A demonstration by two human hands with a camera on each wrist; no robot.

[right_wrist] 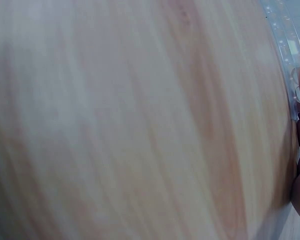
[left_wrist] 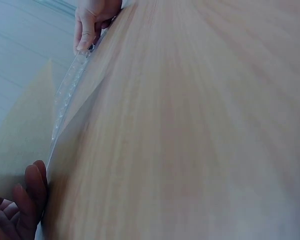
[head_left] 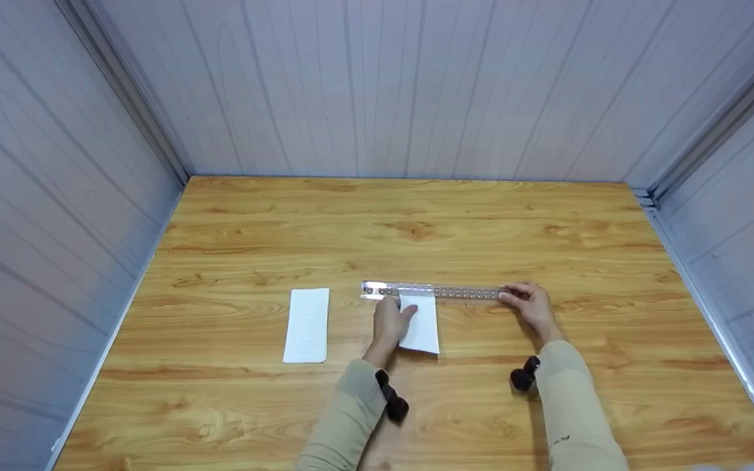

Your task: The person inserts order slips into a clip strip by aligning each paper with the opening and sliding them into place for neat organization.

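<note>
white, faintly lined, narrow rectangular paper slip (head_left: 306, 325) is lying on the yellow-brown wood-grain tabletop (head_left: 233, 248), off to the left with no hand on it. next along, the bare left hand (head_left: 391, 322) has its thumb over a plain white, roughly rectangular sheet of paper (head_left: 423, 330), fingers curled at its left side, so i'd call that a pinch. that sheet's around the middle, partly lifted off the wood, upper edge seemingly under the long clear plastic ruler (head_left: 468, 293). the ruler lies crosswise, sticking out both sides of the sheet. at its right end the bare right hand (head_left: 532, 306) is pinching it between thumb and fingers.

imo the step in hand is lining the sheet up with the ruler. next move probably calls for a steady right hand so the ruler doesn't skid, and the left holding the sheet square.

no brand i can read. dark marks near the ruler's left end are too small to make out, same for the black squiggle on the beige right sleeve (head_left: 576, 405).
</note>
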